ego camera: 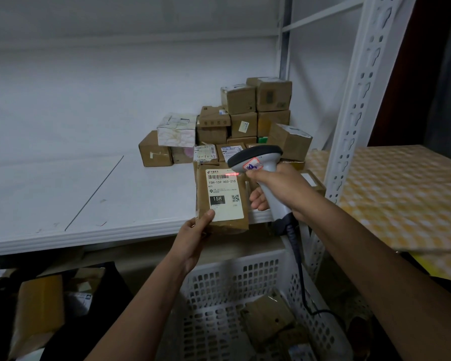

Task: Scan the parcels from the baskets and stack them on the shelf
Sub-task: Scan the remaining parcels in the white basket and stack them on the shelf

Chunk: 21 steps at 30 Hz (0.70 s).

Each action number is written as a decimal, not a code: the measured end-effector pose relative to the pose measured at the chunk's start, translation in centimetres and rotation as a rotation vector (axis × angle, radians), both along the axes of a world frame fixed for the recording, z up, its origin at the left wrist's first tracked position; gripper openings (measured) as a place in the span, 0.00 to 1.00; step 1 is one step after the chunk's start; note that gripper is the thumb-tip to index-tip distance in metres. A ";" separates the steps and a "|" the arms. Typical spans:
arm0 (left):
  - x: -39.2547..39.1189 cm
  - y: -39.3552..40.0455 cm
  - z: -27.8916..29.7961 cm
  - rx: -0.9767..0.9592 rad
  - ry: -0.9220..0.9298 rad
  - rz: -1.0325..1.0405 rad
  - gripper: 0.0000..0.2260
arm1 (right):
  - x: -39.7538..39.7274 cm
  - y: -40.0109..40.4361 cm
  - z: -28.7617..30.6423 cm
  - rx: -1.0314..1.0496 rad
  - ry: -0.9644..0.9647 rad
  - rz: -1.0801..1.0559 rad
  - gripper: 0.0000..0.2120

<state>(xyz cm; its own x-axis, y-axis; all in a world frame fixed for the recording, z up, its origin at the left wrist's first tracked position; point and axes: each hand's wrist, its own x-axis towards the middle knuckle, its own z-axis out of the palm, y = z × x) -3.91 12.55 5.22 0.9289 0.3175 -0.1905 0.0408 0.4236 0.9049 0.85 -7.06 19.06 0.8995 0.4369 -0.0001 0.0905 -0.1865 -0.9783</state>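
Note:
My left hand (pixel 197 231) holds a flat brown parcel (pixel 235 220) upright by its lower left corner, thumb on its white label (pixel 224 194). My right hand (pixel 279 190) grips the handle of a grey barcode scanner (pixel 255 158), whose head points at the parcel. A red scan line falls on the barcode at the label's top. Behind, several brown and white parcels (pixel 242 118) are stacked at the back right of the white shelf (pixel 89 178). Below, a white perforated basket (pixel 235 287) contains more brown parcels (pixel 268 319).
A white slotted shelf upright (pixel 354 105) rises at the right. Beside it lies a surface with a yellow chequered cover (pixel 401 194). A dark container with a brown parcel (pixel 39 311) sits at the lower left. The scanner's black cable (pixel 298 269) hangs into the basket.

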 end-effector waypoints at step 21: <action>-2.4 1.7 3.5 -0.018 -0.070 0.068 0.11 | 3.4 -0.5 -0.5 0.027 -0.044 -0.157 0.17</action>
